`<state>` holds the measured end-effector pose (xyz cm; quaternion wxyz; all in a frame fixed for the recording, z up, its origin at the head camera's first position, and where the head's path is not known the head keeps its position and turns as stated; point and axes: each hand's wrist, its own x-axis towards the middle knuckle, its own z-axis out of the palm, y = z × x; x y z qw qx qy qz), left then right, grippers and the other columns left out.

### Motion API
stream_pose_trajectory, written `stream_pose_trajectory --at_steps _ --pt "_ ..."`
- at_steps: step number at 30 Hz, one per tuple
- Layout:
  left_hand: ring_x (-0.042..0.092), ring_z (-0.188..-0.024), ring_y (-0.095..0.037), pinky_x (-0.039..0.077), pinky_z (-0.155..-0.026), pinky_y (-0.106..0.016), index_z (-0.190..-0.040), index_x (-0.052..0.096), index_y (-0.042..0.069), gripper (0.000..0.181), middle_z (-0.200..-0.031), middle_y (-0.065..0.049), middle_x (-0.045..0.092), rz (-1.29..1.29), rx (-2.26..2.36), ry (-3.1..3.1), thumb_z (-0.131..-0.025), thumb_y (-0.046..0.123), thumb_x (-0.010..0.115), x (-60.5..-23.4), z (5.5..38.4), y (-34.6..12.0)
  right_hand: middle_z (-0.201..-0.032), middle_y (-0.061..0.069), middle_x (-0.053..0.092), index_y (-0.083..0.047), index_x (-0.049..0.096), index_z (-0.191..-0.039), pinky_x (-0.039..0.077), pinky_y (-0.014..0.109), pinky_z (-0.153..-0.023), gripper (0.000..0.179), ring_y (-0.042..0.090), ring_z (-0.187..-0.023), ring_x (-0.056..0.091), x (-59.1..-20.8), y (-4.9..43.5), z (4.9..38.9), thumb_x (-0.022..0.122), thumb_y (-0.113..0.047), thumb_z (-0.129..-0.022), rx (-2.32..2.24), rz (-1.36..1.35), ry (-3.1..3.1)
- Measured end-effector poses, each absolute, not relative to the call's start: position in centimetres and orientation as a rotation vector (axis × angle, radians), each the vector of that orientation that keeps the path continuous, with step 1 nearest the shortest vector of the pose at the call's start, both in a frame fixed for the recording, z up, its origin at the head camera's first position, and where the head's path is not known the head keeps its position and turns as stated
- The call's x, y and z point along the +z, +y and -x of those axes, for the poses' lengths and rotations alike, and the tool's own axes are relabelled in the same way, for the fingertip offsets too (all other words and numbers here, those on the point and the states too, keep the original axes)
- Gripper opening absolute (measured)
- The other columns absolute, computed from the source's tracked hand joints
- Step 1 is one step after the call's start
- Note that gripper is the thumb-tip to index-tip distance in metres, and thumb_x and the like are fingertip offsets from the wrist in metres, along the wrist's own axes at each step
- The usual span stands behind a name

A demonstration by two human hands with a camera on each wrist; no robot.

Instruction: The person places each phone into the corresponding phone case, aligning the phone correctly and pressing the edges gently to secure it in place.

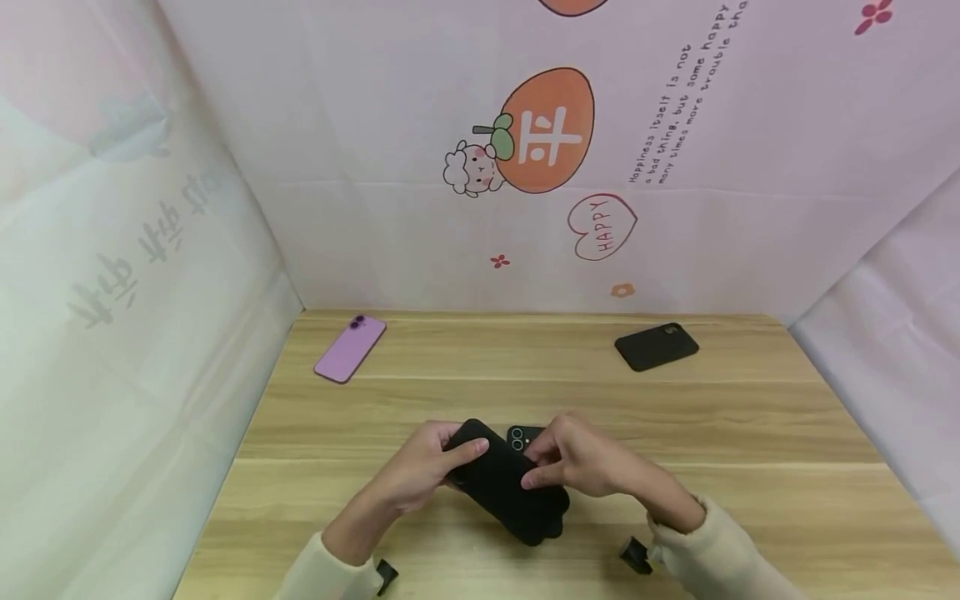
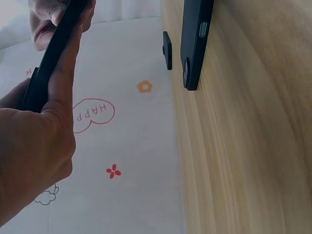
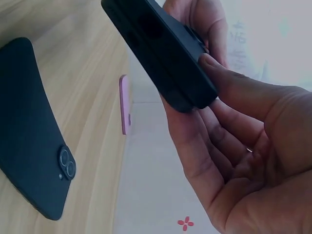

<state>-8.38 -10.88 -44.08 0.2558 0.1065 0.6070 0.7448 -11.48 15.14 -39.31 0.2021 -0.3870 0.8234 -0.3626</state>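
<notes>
Above the front middle of the table, both hands hold a black phone case (image 1: 498,487), tilted, with its lower end toward the right. In the right wrist view it looks thick and layered; whether anything sits inside, I cannot tell. My left hand (image 1: 422,468) grips the upper left end, thumb across the face and fingers behind. My right hand (image 1: 585,460) pinches the right long side between thumb and fingers. Below them a dark phone (image 3: 31,126) with two round lenses lies flat on the wood, mostly hidden by the case in the head view.
A purple phone (image 1: 350,350) lies at the back left of the wooden table (image 1: 480,350). Another black case (image 1: 657,347) is at the back right. Printed cloth walls (image 1: 375,208) stand behind and at both sides. Small black pieces (image 1: 636,555) sit at the sleeves.
</notes>
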Motion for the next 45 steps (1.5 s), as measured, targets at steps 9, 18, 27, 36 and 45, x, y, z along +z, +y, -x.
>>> stream_pose_trajectory --at_steps 9,18,27,36,45 --pt "0.076 -0.096 -0.021 0.065 -0.084 -0.037 -0.125 0.06 -0.015 0.035 -0.108 -0.011 0.074 -0.198 2.158 1.684 -0.111 0.017 0.059 -43.1 8.6 -11.0 -0.082 -0.007 0.075 -0.007 0.083 -0.099 0.054 0.022 -0.06 0.01 0.002 -0.067 0.059 -39.2 15.3 12.0 0.079 -0.016 -0.097 -1.209 0.945 2.43" --pt "0.074 -0.103 -0.022 0.064 -0.09 -0.04 -0.132 0.054 -0.013 0.037 -0.116 -0.013 0.07 0.025 2.342 1.609 -0.113 0.019 0.054 -43.0 8.6 -10.3 -0.099 0.008 0.08 -0.002 0.082 -0.11 0.061 0.025 -0.068 0.02 0.01 -0.077 0.071 -39.5 16.3 12.7 0.08 -0.017 -0.097 -1.41 0.63 2.494" --pt "0.072 -0.106 -0.021 0.063 -0.091 -0.04 -0.136 0.05 -0.01 0.034 -0.121 -0.015 0.066 0.11 2.439 1.55 -0.115 0.015 0.047 -43.0 8.5 -9.9 -0.107 0.017 0.079 0.005 0.076 -0.119 0.065 0.04 -0.083 0.032 0.024 -0.079 0.079 -40.3 17.0 13.2 0.079 -0.019 -0.098 -1.58 0.344 2.38" --pt "0.071 -0.109 -0.021 0.062 -0.094 -0.038 -0.139 0.047 -0.01 0.037 -0.124 -0.016 0.064 0.071 2.425 1.546 -0.114 0.017 0.049 -43.0 8.3 -9.9 -0.107 0.017 0.079 0.009 0.075 -0.116 0.066 0.037 -0.079 0.029 0.022 -0.082 0.078 -40.5 17.3 13.1 0.077 -0.014 -0.098 -1.678 0.313 2.281" --pt "0.072 -0.11 -0.021 0.062 -0.095 -0.037 -0.138 0.047 -0.009 0.034 -0.125 -0.016 0.066 0.065 2.426 1.556 -0.114 0.015 0.048 -43.0 8.2 -9.7 -0.104 0.016 0.079 0.011 0.073 -0.116 0.066 0.037 -0.079 0.028 0.018 -0.084 0.075 -40.6 17.3 13.0 0.075 -0.011 -0.1 -1.712 0.29 2.258"
